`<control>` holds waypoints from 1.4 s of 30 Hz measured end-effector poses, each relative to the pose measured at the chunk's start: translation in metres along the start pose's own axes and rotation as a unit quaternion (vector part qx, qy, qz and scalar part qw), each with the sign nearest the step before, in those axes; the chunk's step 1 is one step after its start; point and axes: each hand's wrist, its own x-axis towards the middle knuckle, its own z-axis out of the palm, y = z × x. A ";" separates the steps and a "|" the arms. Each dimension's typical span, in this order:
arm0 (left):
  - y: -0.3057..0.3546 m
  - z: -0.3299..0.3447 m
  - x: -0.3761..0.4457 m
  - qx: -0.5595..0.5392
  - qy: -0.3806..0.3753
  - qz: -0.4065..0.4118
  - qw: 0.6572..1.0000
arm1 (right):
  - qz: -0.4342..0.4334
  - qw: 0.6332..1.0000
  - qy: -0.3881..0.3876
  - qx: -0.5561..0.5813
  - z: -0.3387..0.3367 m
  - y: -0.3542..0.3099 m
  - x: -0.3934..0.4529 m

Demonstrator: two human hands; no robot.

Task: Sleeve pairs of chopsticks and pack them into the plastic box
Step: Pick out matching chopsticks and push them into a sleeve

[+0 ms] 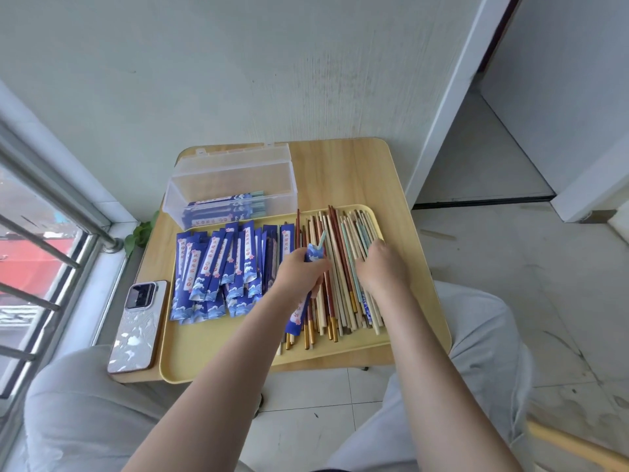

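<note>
**Sleeving chopsticks over a yellow tray**

While the person sits at a small wooden desk (343, 172), the left hand (299, 270) curls its fingers (321, 267) round a blue paper sleeve (299, 308) with a pale green chopstick tip poking out of its far end. The right hand (381, 267) rests palm down on the loose chopsticks (340, 253); its fingertips are hidden, so I cannot tell whether they pinch anything. These chopsticks, in brown, cream and pale green, lie side by side on the right half of a yellow tray (218, 352). A heap of empty blue sleeves (221, 264) fills the tray's left half. Behind the tray stands the clear plastic box (231, 185), lid open, with a few sleeved pairs inside. A phone (138, 328) lies on the desk just left of the tray.
</note>
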 end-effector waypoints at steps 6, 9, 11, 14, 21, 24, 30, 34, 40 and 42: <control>-0.018 0.009 0.010 -0.050 0.004 -0.068 0.996 | 0.013 1.000 -0.018 0.000 0.017 -0.001 0.005; -0.018 0.009 0.010 -0.063 -0.001 -0.074 0.995 | 0.018 0.999 -0.021 0.034 0.019 -0.001 0.010; -0.017 0.008 0.010 -0.061 -0.003 -0.074 0.995 | 0.019 0.998 -0.016 0.054 0.019 -0.001 0.011; -0.017 0.006 0.009 -0.063 -0.002 -0.070 0.995 | 0.016 0.996 -0.010 0.082 0.017 0.001 0.011; -0.019 0.003 0.005 -0.093 0.033 -0.049 0.994 | -0.064 0.981 -0.022 0.185 0.012 -0.014 0.003; -0.021 0.000 0.008 -0.098 0.061 -0.050 0.992 | -0.077 0.981 -0.010 0.179 0.011 -0.018 0.003; -0.017 0.002 0.010 -0.056 0.035 -0.010 0.998 | -0.033 0.997 -0.011 0.063 0.006 -0.007 0.005; -0.013 0.009 0.009 0.020 0.027 0.009 0.999 | -0.036 0.996 -0.061 0.058 0.010 -0.009 0.003; -0.012 0.011 0.007 0.154 0.026 0.052 0.986 | -0.033 0.992 -0.118 0.032 0.007 -0.010 0.007; -0.010 0.013 0.006 0.195 0.028 0.063 0.978 | -0.037 0.990 -0.133 0.027 0.006 -0.009 0.008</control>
